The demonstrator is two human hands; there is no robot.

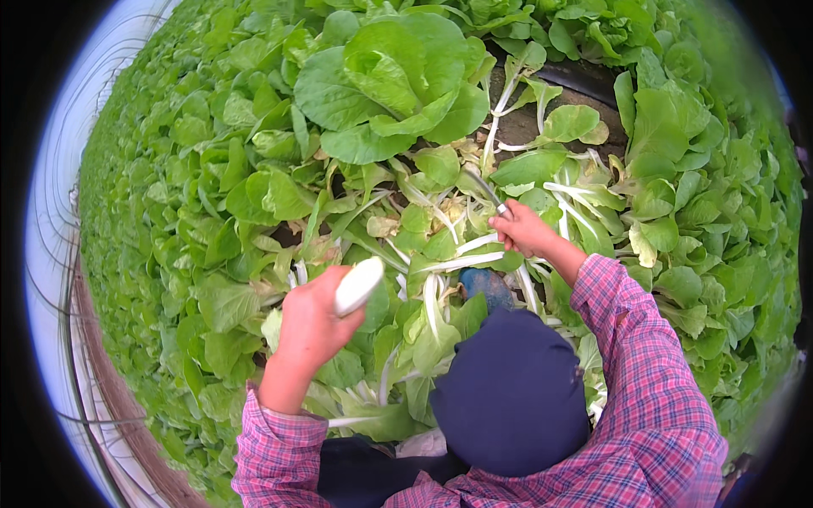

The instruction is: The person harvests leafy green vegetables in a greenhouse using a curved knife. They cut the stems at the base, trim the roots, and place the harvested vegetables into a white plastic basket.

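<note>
At the lower left, my left hand point(317, 317) is closed around a leafy green vegetable with a thick white stalk base point(359, 286), which points up and to the right. My right hand point(524, 230) grips a knife or sickle by its handle, of which a metal collar shows; the narrow metal blade point(484, 186) reaches up and left over cut leaves. Loose leaves with white stalks point(463, 261) lie below and around my right hand. Beyond both hands stands a large leafy green head point(397, 89), upright.
Dense rows of leafy greens point(159, 190) spread on the left and right point(673, 146). Bare soil and a strip of dark plastic point(578, 79) show at the upper right. A blue rounded object point(486, 289), perhaps a shoe tip, is just beyond the dark blue headwear point(511, 394).
</note>
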